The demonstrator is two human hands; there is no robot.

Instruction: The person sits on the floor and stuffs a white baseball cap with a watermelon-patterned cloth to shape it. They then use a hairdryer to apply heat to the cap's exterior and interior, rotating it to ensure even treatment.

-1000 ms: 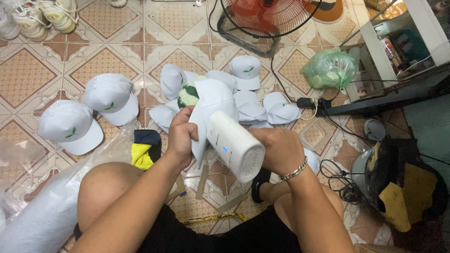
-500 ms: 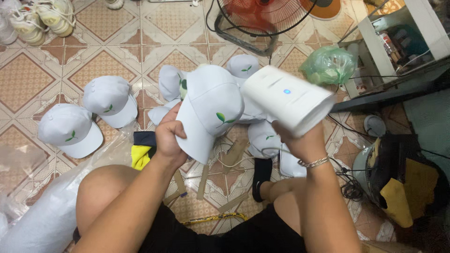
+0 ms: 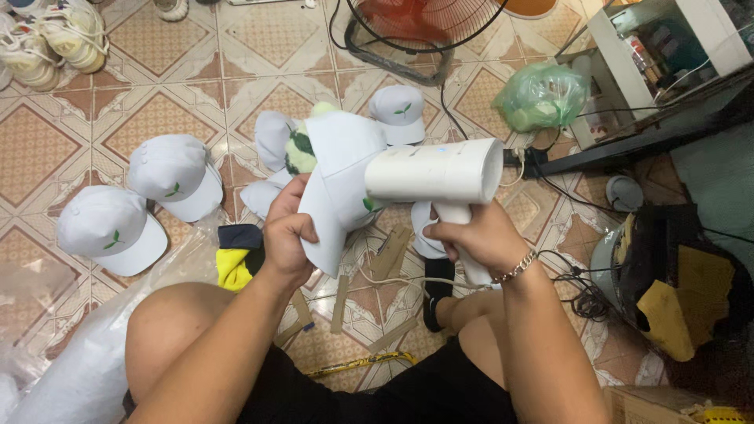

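So the whole thing was set on a tiled floor (image 3: 157, 118), those terracotta and cream diamond-pattern tiles, person sitting right on it with bare knees up. The left hand (image 3: 287, 235) was closed around the brim of a white cap (image 3: 338, 169) with a small green leaf mark, holding it up in front. The right hand (image 3: 471, 235) was wrapped tight around the handle of a white handheld steamer (image 3: 432, 171), whose barrel lay sideways, touching the cap's crown.

Around them it was pretty cluttered. Two more white caps (image 3: 145, 196) lay on the tiles to the left, and a small pile of caps (image 3: 397, 110) sat just behind the held one. Cardboard strips (image 3: 389, 255) were scattered near the knees, next to a black and yellow cloth (image 3: 236, 255). A standing fan (image 3: 416, 23) stood at the top of the view, with a green plastic bag (image 3: 540, 96) beside a white shelf unit (image 3: 628, 55). Sneakers (image 3: 55, 39) were parked in the top left corner, and clear plastic wrap (image 3: 71, 369) bunched up at the lower left.
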